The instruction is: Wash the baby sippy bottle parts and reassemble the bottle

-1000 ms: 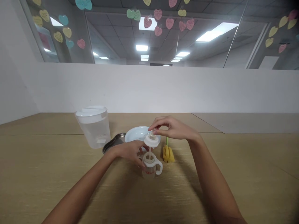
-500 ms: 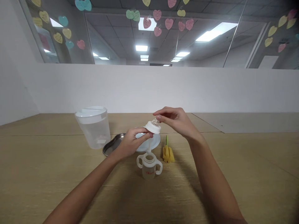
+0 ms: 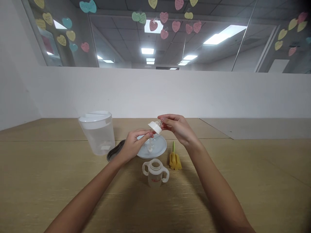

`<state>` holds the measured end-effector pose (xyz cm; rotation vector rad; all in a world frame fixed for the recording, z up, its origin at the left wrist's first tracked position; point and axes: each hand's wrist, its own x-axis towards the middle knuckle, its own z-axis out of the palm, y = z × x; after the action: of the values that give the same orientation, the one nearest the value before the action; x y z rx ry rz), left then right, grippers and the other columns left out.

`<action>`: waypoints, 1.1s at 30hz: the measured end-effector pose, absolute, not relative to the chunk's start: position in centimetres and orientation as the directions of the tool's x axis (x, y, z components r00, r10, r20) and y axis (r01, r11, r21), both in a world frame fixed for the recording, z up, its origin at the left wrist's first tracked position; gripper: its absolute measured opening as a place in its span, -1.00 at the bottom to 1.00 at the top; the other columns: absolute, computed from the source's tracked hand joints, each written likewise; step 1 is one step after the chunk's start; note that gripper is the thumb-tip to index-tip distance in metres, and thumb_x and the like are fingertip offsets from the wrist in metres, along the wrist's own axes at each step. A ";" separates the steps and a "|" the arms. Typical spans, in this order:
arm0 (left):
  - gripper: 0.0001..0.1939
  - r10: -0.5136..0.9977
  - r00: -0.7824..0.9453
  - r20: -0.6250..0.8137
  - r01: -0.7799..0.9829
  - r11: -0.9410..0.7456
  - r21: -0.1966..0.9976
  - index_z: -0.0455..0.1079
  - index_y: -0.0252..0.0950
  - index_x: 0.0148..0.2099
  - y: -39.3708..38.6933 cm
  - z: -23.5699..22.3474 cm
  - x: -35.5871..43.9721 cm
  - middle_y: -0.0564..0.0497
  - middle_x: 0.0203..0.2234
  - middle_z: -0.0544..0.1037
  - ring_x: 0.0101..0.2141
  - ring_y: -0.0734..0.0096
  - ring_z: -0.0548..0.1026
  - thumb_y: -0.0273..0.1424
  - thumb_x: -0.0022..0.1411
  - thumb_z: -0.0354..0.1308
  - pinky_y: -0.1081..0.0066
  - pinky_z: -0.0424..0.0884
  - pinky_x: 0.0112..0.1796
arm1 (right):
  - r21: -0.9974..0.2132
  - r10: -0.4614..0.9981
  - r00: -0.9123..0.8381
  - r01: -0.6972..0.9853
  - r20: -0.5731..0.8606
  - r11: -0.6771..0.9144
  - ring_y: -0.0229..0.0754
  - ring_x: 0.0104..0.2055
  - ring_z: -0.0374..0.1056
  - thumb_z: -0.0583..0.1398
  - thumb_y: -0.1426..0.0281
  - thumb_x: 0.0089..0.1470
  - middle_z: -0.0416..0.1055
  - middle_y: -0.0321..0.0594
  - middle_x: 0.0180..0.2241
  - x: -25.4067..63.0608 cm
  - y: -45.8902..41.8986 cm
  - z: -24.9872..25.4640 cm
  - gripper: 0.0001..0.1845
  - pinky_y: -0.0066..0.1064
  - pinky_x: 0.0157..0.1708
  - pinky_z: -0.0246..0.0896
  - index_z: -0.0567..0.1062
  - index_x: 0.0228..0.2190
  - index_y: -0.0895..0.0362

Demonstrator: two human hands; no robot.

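Note:
Both of my hands hold a white baby-bottle cap tilted above the table. My left hand is closed, thumb and fingers pinching at the cap's underside. A thin straw with a small weighted end hangs below it. My right hand is closed on the clear nipple at the cap's upper side; its fingertips partly cover the nipple. Below them a clear bottle with two white handles and red print stands upright with its mouth uncovered.
Behind the straw lies a pale blue-white plate. A metal kidney dish, partly hidden by my left hand, sits left of it, near a clear plastic bucket. A yellow sponge brush with green handle lies right of the bottle.
The cap has moved slightly left and up and tilted further sideways. My right hand has shifted left and closed more around the nipple; the straw now hangs clear of the bottle.

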<state>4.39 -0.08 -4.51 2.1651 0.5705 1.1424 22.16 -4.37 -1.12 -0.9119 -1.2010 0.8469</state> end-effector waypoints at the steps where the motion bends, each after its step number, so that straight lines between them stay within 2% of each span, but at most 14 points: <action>1: -0.71 0.625 0.525 0.578 0.087 -0.715 0.694 0.49 -0.32 -0.35 0.0 -4.5 4.4 -0.05 -0.26 0.56 -0.21 0.28 0.47 -0.23 0.20 0.05 0.38 0.33 -0.16 | -0.916 0.909 0.178 -0.079 0.376 0.394 -0.33 -0.48 0.31 0.31 0.31 -0.19 0.44 -0.25 -0.50 22.3 -4.2 -1.2 -0.79 -0.39 -0.33 0.32 0.56 -0.44 0.17; 6: -0.72 0.628 0.492 0.603 0.110 -0.732 0.672 0.49 -0.33 -0.35 0.4 -4.7 4.3 -0.05 -0.28 0.56 -0.23 0.31 0.47 -0.26 0.21 0.04 0.37 0.33 -0.15 | -0.905 0.892 0.267 -0.125 0.364 0.406 -0.36 -0.53 0.30 0.28 0.33 -0.16 0.45 -0.23 -0.48 23.6 -3.5 -1.4 -0.83 -0.42 -0.38 0.35 0.55 -0.47 0.17; 14: -0.72 0.579 0.537 0.613 0.257 -0.805 0.534 0.50 -0.30 -0.30 2.4 -6.5 4.6 -0.05 -0.31 0.55 -0.27 0.32 0.45 -0.25 0.21 0.03 0.37 0.32 -0.21 | -0.885 0.865 0.300 -0.115 0.401 0.450 -0.36 -0.52 0.30 0.29 0.34 -0.18 0.44 -0.24 -0.49 24.3 -3.8 -1.0 -0.83 -0.45 -0.43 0.34 0.56 -0.48 0.18; 20: -0.69 0.577 0.622 0.529 0.452 -0.817 0.359 0.50 -0.28 -0.22 4.6 -8.9 4.8 -0.07 -0.26 0.54 -0.21 0.26 0.41 -0.27 0.26 -0.04 0.31 0.26 -0.16 | -0.891 0.868 0.305 -0.107 0.392 0.441 -0.37 -0.54 0.27 0.29 0.34 -0.20 0.42 -0.26 -0.53 24.0 -3.9 -0.9 -0.83 -0.45 -0.43 0.34 0.54 -0.49 0.17; 26: -0.63 0.580 0.710 0.398 0.541 -0.812 0.219 0.50 -0.29 -0.16 5.5 -11.0 5.0 -0.11 -0.30 0.55 -0.23 0.23 0.40 -0.26 0.28 -0.09 0.33 0.24 -0.19 | -0.898 0.871 0.283 -0.069 0.401 0.435 -0.35 -0.52 0.27 0.29 0.29 -0.20 0.40 -0.27 -0.56 24.2 -3.8 -1.0 -0.79 -0.44 -0.43 0.34 0.54 -0.47 0.17; 33: -0.68 0.597 0.740 0.310 0.540 -0.802 0.255 0.54 -0.26 -0.24 5.4 -11.1 5.8 -0.11 -0.34 0.58 -0.26 0.21 0.43 -0.26 0.20 -0.01 0.33 0.23 -0.19 | -0.898 0.874 0.271 -0.064 0.405 0.436 -0.35 -0.53 0.27 0.31 0.29 -0.21 0.41 -0.26 -0.55 24.1 -3.6 -1.1 -0.78 -0.44 -0.43 0.33 0.54 -0.47 0.18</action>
<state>5.82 5.45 -11.11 2.7898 0.9182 0.5738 24.15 -3.61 -1.13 -0.9106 -1.1148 0.7659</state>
